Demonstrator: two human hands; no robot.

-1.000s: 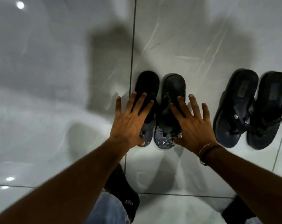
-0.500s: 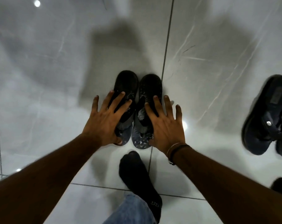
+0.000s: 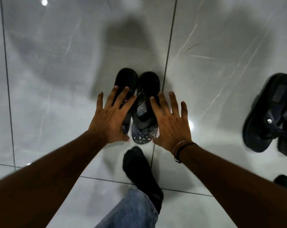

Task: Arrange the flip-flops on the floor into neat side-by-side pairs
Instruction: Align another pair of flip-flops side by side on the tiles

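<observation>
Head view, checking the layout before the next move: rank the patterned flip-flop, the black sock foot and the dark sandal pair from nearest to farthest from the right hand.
1. Patterned flip-flop: right beside the right hand, on its left.
2. Black sock foot: below the hand, toward the person.
3. Dark sandal pair: far off at the right edge.

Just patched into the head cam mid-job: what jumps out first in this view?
Two spread hands dominate the centre: the left hand lies over the left flip-flop of a dark pair, and the right hand flanks the patterned right flip-flop, both side by side on the glossy grey tile floor. At the right edge sits a second dark pair, blurred. A black-socked foot stands just below the hands.
</observation>
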